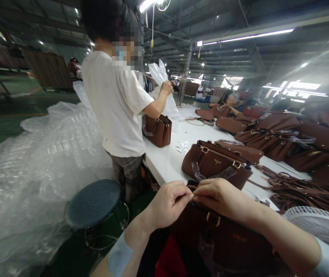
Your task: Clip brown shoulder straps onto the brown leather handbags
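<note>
A dark brown handbag (233, 248) with gold strap rings stands right in front of me, partly hidden by my arms. Above its top edge, my left hand (168, 202) is closed in a pinch. My right hand (222, 194) is closed too, its fingertips meeting those of the left. Whatever small thing lies between the fingertips is too tiny to make out. Just beyond my hands, a second brown handbag (219, 161) sits on the white table (164, 161), clear plastic wrapped round its handles.
A person in a white shirt (109, 104) stands ahead by another handbag (160, 130), holding a plastic bag (168, 102). Plastic sheeting (52, 154) and a round stool (93, 204) are at left. Brown bags (279, 127), straps (294, 192) and a fan (320, 227) fill the right.
</note>
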The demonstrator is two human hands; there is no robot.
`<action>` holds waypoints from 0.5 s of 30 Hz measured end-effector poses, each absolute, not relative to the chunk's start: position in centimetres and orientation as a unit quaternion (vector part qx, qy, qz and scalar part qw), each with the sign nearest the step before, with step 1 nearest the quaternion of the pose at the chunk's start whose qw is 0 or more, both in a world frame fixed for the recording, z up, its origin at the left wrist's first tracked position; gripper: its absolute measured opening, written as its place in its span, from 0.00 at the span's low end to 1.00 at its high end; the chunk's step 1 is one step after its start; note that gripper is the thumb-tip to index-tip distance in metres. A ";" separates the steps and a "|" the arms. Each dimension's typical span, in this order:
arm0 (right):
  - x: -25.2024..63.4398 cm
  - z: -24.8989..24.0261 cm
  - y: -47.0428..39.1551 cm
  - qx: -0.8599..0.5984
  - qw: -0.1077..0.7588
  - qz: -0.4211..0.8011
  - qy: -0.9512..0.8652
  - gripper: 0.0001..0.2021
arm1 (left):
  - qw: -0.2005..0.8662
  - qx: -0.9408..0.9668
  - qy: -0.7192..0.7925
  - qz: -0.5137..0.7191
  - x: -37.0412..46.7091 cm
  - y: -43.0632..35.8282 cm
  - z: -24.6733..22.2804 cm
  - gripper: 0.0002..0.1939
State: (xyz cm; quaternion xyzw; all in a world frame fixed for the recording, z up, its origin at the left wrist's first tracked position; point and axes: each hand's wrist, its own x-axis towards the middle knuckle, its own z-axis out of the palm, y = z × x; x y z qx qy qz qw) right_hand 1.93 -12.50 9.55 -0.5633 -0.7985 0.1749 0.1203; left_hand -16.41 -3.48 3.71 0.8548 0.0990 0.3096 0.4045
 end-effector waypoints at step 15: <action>1.6 9.2 -12.2 -0.535 0.044 0.096 -0.838 0.15 | 0.355 0.881 0.067 0.304 -15.1 -3.9 2.9 0.12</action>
